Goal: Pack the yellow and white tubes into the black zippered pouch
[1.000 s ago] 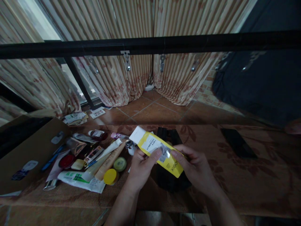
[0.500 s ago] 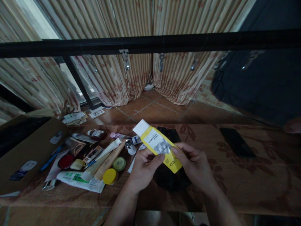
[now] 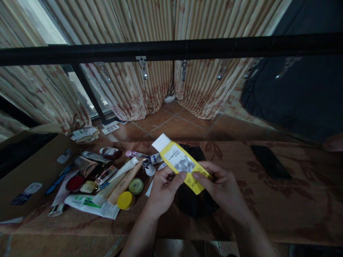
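Observation:
A yellow squeeze tube (image 3: 178,159) with a wide white cap is held tilted between my two hands, its cap toward the upper left. My left hand (image 3: 166,186) grips its left side, the thumb on the printed face. On the lower right side, my right hand (image 3: 218,184) pinches it with the thumb on top and fingers behind. Beneath the tube lies a black plastic bag (image 3: 194,205), partly hidden by my hands. Left of my left hand are a round yellow-lidded jar (image 3: 125,200), a green jar (image 3: 136,186) and a small white bottle with a silver top (image 3: 148,167).
Several tubes and cosmetics, including a large white tube (image 3: 92,206), lie left beside a cardboard box (image 3: 34,178). A dark phone (image 3: 270,162) rests on the right of the cloth-covered surface (image 3: 302,200). Another person's hand (image 3: 333,142) shows at the right edge.
The yellow tube has turned slightly and its cap end has risen a little. My right thumb has slid a bit left and down across its face.

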### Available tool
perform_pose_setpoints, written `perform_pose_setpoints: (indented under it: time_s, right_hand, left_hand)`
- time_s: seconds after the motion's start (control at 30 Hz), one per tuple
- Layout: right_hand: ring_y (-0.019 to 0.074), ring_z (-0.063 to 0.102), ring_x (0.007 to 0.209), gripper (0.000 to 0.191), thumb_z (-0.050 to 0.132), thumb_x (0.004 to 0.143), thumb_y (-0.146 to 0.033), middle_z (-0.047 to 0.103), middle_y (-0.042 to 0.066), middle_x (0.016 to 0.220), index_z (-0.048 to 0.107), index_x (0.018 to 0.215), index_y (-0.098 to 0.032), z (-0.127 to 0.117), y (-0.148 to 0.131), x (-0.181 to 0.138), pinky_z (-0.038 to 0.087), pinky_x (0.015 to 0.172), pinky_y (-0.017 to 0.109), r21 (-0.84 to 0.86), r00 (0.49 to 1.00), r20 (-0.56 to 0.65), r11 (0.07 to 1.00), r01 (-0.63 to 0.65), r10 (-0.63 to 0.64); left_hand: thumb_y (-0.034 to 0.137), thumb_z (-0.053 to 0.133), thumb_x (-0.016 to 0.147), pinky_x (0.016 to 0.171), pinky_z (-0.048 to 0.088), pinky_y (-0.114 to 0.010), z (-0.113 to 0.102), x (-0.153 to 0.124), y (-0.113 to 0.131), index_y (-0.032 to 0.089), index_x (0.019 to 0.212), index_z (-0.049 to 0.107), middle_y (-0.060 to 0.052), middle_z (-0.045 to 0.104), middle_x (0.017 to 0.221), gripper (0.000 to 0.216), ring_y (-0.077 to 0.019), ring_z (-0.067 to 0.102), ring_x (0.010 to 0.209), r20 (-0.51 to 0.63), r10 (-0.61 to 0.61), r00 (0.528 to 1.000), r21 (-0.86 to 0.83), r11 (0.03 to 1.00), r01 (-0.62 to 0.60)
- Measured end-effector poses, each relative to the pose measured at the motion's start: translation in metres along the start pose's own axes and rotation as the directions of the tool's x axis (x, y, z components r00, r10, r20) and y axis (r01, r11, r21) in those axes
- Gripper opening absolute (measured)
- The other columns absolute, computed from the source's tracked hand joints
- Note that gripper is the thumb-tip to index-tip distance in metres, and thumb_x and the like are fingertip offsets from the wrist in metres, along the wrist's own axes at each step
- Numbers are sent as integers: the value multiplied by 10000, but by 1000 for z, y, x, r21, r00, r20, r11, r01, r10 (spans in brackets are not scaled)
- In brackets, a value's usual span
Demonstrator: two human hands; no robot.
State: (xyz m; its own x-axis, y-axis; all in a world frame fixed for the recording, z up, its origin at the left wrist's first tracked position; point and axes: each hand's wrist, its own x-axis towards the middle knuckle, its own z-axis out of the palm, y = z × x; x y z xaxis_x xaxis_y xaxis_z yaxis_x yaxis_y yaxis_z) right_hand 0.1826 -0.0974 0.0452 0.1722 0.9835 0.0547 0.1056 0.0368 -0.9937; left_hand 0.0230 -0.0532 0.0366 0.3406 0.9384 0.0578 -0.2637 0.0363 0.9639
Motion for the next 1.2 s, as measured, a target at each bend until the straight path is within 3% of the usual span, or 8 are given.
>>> perform_pose_setpoints:
  time_s: [0.3, 0.73, 0.9, 1.07, 1.2]
  right_hand:
    - [137, 635, 709, 208, 735, 813, -326, 722, -12, 821, 717, 995, -226, 1, 3, 2, 518, 617, 217, -19, 1000, 13, 1000, 18, -18]
    - [141, 650, 771, 197, 674, 875, -357, 719, -6, 879, 713, 1022, -231, 2, 4, 1, 521, 661, 229, -13, 998, 56, 1000, 25, -24]
    - [137, 629, 732, 219, 663, 882, -371, 726, 1, 865, 719, 1040, -232, 1, 4, 1, 505, 629, 230, 19, 999, 29, 1000, 13, -14]
    - [123, 624, 705, 187, 688, 865, -347, 744, -4, 875, 732, 1018, -250, 1, 4, 1, 500, 614, 215, 64, 998, -45, 996, 56, -53]
    - [122, 623, 685, 175, 691, 861, -334, 746, -2, 855, 737, 1005, -247, 1, 3, 2, 500, 595, 213, 61, 995, -68, 995, 75, -71]
  left_hand:
    - [391, 632, 875, 541, 348, -206, -5, 5, -4, 150, 636, 605, 33, 507, 561, 341, -85, 431, 542, -90, 99, 991, 144, 986, -85]
    - [410, 629, 875, 530, 336, -208, -7, 3, -5, 145, 682, 614, 35, 508, 577, 328, -84, 420, 545, -112, 80, 990, 157, 986, -62]
    - [391, 648, 863, 544, 366, -201, -6, 3, -3, 148, 703, 622, 29, 531, 602, 292, -89, 445, 567, -48, 73, 996, 161, 985, -64]
    - [324, 710, 817, 656, 445, -226, -2, 0, -2, 144, 766, 673, -5, 641, 717, 191, -119, 538, 672, 82, 43, 996, 139, 989, -54]
    - [301, 702, 822, 659, 455, -227, -1, -1, -1, 146, 732, 672, -6, 656, 710, 182, -124, 548, 670, 109, 30, 994, 169, 984, -48]
